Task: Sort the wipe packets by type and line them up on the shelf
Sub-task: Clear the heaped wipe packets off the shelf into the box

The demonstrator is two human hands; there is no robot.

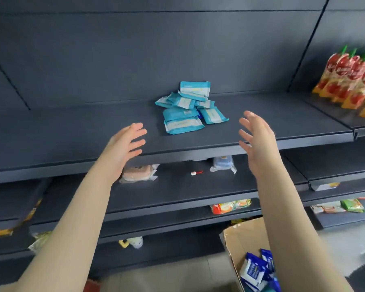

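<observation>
A loose heap of several light blue wipe packets (188,108) lies on the dark grey shelf (72,131), near its middle. One packet stands propped against the back panel on top of the heap. My left hand (125,144) hovers over the shelf's front edge, left of the heap, fingers spread and holding nothing. My right hand (255,135) hovers to the right of the heap, fingers also spread and empty. Dark blue and white wipe packets (259,270) sit in a cardboard box (242,237) on the floor at lower right.
Red and orange pouches (352,81) stand on the neighbouring shelf at right. The shelf below holds a pink wrapped item (138,172), a pale blue wrapped item (222,164) and a small red-white object (196,172). Snack packs (230,205) lie on lower shelves.
</observation>
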